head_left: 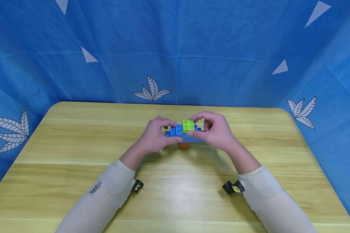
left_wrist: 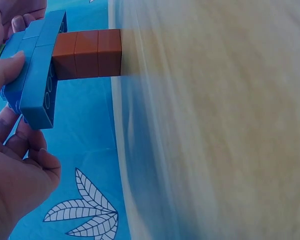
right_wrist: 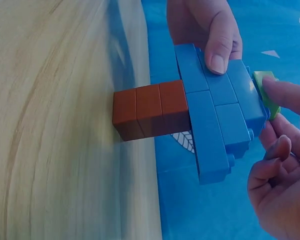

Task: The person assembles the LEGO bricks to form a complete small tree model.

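A toy-brick structure stands on the table: a stem of three stacked brown bricks [right_wrist: 149, 112] carries stepped layers of blue bricks [right_wrist: 207, 125], narrower toward the top. My left hand [head_left: 153, 136] grips the left side of the blue layers, thumb on the near face and fingers behind. A lime green brick [head_left: 188, 125] with four studs sits at the top of the blue layers. My right hand [head_left: 217, 131] pinches it between thumb and index finger, while the other fingers curl loosely, as the right wrist view shows.
The wooden table [head_left: 84, 181] has rounded far corners. Blue cloth [head_left: 175, 42] with white leaf and triangle prints hangs behind it and along both sides. Black straps [head_left: 233, 187] show by the pale sleeves [head_left: 102, 194].
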Action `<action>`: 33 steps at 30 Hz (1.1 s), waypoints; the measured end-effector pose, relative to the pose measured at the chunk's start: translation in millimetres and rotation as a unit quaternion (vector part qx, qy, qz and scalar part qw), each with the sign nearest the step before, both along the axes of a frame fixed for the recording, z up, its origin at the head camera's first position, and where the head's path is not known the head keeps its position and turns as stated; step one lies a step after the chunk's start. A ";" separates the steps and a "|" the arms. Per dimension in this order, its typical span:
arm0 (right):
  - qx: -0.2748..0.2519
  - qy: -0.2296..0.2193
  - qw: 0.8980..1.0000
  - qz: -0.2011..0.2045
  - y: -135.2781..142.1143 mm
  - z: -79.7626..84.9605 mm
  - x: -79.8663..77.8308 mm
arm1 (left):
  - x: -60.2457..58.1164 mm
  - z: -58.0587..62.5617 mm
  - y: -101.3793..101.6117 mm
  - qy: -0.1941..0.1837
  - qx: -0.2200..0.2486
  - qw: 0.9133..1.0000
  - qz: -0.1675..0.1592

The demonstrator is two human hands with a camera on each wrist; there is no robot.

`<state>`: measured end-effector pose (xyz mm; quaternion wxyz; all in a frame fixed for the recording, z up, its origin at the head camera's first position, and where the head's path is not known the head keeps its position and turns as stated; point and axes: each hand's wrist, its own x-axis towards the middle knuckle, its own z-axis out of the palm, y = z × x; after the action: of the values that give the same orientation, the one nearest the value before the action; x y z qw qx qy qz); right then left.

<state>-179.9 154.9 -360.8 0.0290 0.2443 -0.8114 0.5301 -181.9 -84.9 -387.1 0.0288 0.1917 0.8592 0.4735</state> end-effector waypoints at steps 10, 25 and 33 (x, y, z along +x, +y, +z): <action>0.034 0.043 0.998 0.020 -2.3 0.5 -1.0 | 0.4 -1.0 0.4 0.002 0.003 1.000 -0.002; 0.114 0.102 0.988 0.005 -3.8 7.2 4.0 | 0.1 -0.6 2.1 0.019 -0.001 1.000 -0.013; 0.090 0.099 0.991 0.011 -3.9 2.6 2.2 | -1.2 -1.4 0.0 0.025 -0.010 1.000 -0.009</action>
<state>-177.8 151.0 -358.3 0.0814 0.3060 -0.8463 0.4283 -183.2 -85.0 -388.5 0.0129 0.2111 0.8624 0.4599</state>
